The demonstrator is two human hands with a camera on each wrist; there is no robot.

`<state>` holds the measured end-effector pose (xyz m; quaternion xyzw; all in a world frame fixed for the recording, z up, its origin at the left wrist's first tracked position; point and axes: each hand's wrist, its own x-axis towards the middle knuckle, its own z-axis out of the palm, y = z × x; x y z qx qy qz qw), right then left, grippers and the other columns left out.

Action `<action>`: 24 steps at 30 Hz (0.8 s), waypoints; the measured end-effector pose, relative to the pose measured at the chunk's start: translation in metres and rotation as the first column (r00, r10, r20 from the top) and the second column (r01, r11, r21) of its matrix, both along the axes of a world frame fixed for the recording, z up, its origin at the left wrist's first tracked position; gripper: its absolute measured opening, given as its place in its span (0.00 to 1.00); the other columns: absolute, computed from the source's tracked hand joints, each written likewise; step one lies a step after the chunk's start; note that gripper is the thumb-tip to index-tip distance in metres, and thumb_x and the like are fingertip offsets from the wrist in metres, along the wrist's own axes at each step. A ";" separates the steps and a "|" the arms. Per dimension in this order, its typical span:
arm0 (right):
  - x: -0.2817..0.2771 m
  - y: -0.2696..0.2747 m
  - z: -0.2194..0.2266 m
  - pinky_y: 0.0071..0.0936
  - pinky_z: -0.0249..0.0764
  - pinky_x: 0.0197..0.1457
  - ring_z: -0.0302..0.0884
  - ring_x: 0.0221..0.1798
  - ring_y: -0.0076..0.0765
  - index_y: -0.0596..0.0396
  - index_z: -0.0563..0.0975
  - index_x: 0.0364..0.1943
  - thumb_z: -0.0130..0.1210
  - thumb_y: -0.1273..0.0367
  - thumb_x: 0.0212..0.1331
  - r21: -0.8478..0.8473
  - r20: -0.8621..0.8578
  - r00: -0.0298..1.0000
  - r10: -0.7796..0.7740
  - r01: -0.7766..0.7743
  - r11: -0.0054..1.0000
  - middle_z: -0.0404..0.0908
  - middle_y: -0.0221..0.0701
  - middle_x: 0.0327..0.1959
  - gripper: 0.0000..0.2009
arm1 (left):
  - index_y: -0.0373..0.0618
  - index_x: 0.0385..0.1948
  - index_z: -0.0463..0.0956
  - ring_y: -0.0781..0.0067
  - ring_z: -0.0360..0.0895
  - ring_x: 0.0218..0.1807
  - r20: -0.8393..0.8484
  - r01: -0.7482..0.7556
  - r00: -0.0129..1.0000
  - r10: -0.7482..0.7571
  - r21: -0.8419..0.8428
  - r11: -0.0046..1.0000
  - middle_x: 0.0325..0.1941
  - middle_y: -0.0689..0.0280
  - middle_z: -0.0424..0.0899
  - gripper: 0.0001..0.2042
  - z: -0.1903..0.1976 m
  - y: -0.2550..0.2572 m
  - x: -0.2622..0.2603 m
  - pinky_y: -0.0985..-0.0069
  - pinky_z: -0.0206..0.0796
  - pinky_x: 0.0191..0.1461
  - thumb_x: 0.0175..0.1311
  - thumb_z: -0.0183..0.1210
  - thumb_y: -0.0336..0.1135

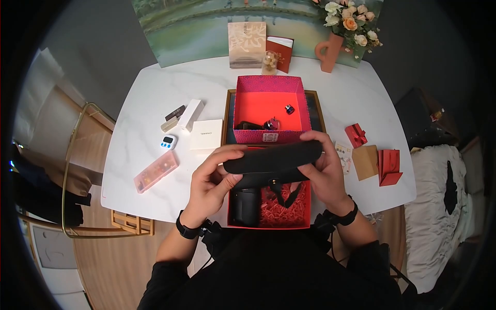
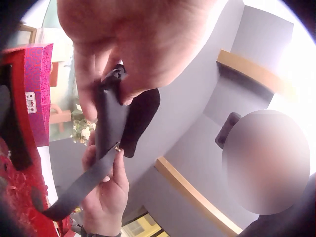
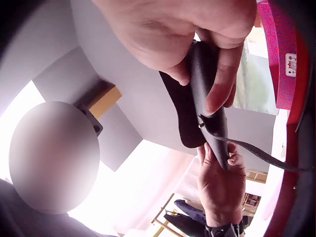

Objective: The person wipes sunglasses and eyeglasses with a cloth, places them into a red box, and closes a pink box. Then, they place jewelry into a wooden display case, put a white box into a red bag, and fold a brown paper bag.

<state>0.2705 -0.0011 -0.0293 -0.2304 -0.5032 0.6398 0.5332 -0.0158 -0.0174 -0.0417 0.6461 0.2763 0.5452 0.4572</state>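
Note:
Both hands hold a black pouch [image 1: 274, 159] in mid-air above a red box [image 1: 308, 209]. The left hand [image 1: 209, 181] grips the pouch's left end with the thumb in front, and the right hand [image 1: 329, 175] grips the right end the same way. The wide flap [image 2: 143, 116] stands lifted away from the body. From a small metal stud [image 3: 201, 125] hangs a narrow black strap [image 2: 81, 190], which drops toward the box. Inside the box, red shredded paper [image 1: 281, 212] lies beside a black case [image 1: 245, 206].
Beyond the pouch, a pink-purple box [image 1: 305, 121] holds small dark items. A white square box [image 1: 206, 135], a timer [image 1: 168, 142] and a pink case [image 1: 156, 172] lie left. Red envelopes [image 1: 389, 166] lie right. A flower vase [image 1: 330, 54] stands at the back.

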 end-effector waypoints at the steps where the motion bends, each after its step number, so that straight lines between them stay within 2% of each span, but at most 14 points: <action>1: 0.001 0.001 -0.004 0.32 0.93 0.38 0.90 0.48 0.36 0.56 0.65 0.70 0.57 0.83 0.74 0.000 0.000 1.000 0.000 0.000 1.000 0.83 0.40 0.56 0.24 | 0.38 0.70 0.75 0.67 0.82 0.66 0.017 0.006 1.000 -0.005 -0.058 0.998 0.72 0.53 0.78 0.25 0.004 -0.001 0.000 0.72 0.83 0.60 0.72 0.66 0.18; 3: 0.002 0.001 -0.006 0.32 0.93 0.39 0.88 0.52 0.37 0.57 0.67 0.66 0.58 0.84 0.72 0.094 0.024 0.999 0.024 -0.026 0.995 0.80 0.42 0.61 0.23 | 0.38 0.72 0.72 0.65 0.81 0.69 0.035 0.015 0.999 -0.011 -0.115 0.993 0.74 0.52 0.75 0.28 0.009 -0.002 0.001 0.69 0.84 0.62 0.70 0.70 0.22; 5: 0.000 -0.005 0.002 0.32 0.93 0.41 0.88 0.54 0.37 0.57 0.68 0.65 0.58 0.86 0.70 0.102 0.061 0.998 -0.016 0.010 0.995 0.79 0.43 0.63 0.23 | 0.38 0.75 0.67 0.64 0.81 0.68 0.263 0.129 0.961 -0.083 -0.163 0.978 0.73 0.51 0.76 0.37 0.013 -0.003 0.004 0.66 0.85 0.63 0.66 0.76 0.31; 6: -0.002 -0.007 0.006 0.32 0.94 0.43 0.87 0.57 0.37 0.57 0.69 0.64 0.59 0.87 0.69 0.111 0.099 0.994 -0.055 0.044 0.993 0.78 0.45 0.65 0.23 | 0.38 0.75 0.67 0.64 0.81 0.68 0.263 0.130 0.961 -0.084 -0.162 0.978 0.73 0.51 0.76 0.37 0.015 -0.003 0.004 0.66 0.85 0.63 0.66 0.76 0.31; 7: -0.003 -0.007 0.006 0.32 0.94 0.43 0.87 0.57 0.37 0.57 0.69 0.64 0.59 0.87 0.69 0.111 0.099 0.994 -0.055 0.044 0.993 0.78 0.45 0.65 0.23 | 0.39 0.75 0.66 0.64 0.81 0.68 0.319 0.197 0.940 -0.119 -0.225 0.954 0.72 0.52 0.77 0.39 0.016 -0.003 0.004 0.65 0.85 0.63 0.64 0.78 0.34; 8: -0.005 -0.007 0.006 0.31 0.94 0.44 0.86 0.58 0.37 0.57 0.70 0.64 0.58 0.87 0.69 0.166 0.107 0.993 -0.056 0.038 0.985 0.78 0.45 0.66 0.23 | 0.39 0.76 0.65 0.64 0.82 0.68 0.378 0.265 0.914 -0.146 -0.284 0.922 0.71 0.53 0.77 0.42 0.017 -0.004 0.004 0.65 0.86 0.62 0.62 0.80 0.37; 9: -0.006 -0.008 0.005 0.31 0.94 0.46 0.86 0.59 0.37 0.57 0.70 0.64 0.58 0.88 0.68 0.221 0.113 0.992 -0.056 0.030 0.975 0.77 0.46 0.67 0.23 | 0.39 0.76 0.65 0.64 0.82 0.68 0.380 0.262 0.914 -0.142 -0.285 0.922 0.71 0.53 0.77 0.42 0.016 -0.004 0.003 0.65 0.86 0.62 0.62 0.80 0.37; 11: -0.006 -0.007 0.003 0.31 0.93 0.47 0.86 0.59 0.37 0.57 0.70 0.64 0.58 0.88 0.68 0.229 0.125 0.991 -0.041 0.012 0.973 0.76 0.47 0.69 0.24 | 0.38 0.72 0.67 0.64 0.83 0.65 0.254 0.177 0.965 -0.063 -0.453 0.874 0.66 0.56 0.81 0.35 0.016 -0.003 0.003 0.65 0.87 0.60 0.67 0.76 0.33; 15: -0.002 -0.004 0.010 0.32 0.93 0.50 0.85 0.61 0.37 0.58 0.70 0.67 0.61 0.86 0.67 0.239 0.182 0.983 -0.003 -0.041 0.970 0.75 0.45 0.69 0.26 | 0.38 0.68 0.69 0.66 0.85 0.61 0.213 0.130 0.977 -0.024 -0.501 0.855 0.59 0.60 0.84 0.28 0.021 -0.002 0.010 0.65 0.89 0.58 0.70 0.74 0.29; 16: -0.002 -0.006 0.017 0.32 0.93 0.50 0.85 0.61 0.37 0.58 0.70 0.67 0.61 0.86 0.67 0.238 0.182 0.983 -0.003 -0.041 0.970 0.75 0.45 0.69 0.26 | 0.38 0.66 0.70 0.67 0.85 0.60 0.194 0.099 0.981 -0.003 -0.487 0.868 0.58 0.61 0.84 0.26 0.022 -0.002 0.011 0.65 0.90 0.57 0.71 0.72 0.28; 18: -0.002 -0.010 0.031 0.33 0.93 0.51 0.84 0.62 0.36 0.59 0.69 0.69 0.65 0.83 0.67 0.057 0.042 0.993 0.106 -0.109 0.992 0.75 0.41 0.66 0.27 | 0.38 0.64 0.71 0.68 0.86 0.58 0.176 0.069 0.984 0.017 -0.471 0.879 0.56 0.62 0.85 0.23 0.024 -0.003 0.013 0.65 0.90 0.56 0.72 0.70 0.26; 19: -0.001 -0.008 0.031 0.33 0.93 0.51 0.84 0.62 0.36 0.59 0.69 0.69 0.65 0.83 0.67 0.058 0.042 0.994 0.105 -0.107 0.993 0.75 0.41 0.66 0.27 | 0.38 0.64 0.71 0.69 0.86 0.58 0.151 0.048 0.988 0.019 -0.433 0.900 0.56 0.62 0.85 0.23 0.026 -0.004 0.014 0.66 0.89 0.57 0.72 0.70 0.25; 22: -0.001 -0.005 0.027 0.32 0.94 0.51 0.85 0.59 0.35 0.60 0.70 0.67 0.68 0.79 0.68 -0.018 0.058 0.997 0.045 -0.044 0.999 0.77 0.38 0.61 0.26 | 0.39 0.64 0.71 0.71 0.86 0.57 0.085 0.018 0.996 0.011 -0.339 0.941 0.57 0.61 0.85 0.23 0.026 -0.006 0.016 0.70 0.87 0.58 0.72 0.71 0.25; 24: -0.002 -0.006 0.025 0.32 0.94 0.49 0.87 0.56 0.34 0.61 0.72 0.65 0.68 0.78 0.68 -0.012 0.197 0.980 -0.022 0.024 1.000 0.79 0.37 0.57 0.24 | 0.39 0.65 0.71 0.71 0.85 0.56 0.042 0.009 0.999 0.003 -0.281 0.960 0.58 0.61 0.85 0.24 0.023 -0.005 0.015 0.71 0.86 0.58 0.71 0.72 0.26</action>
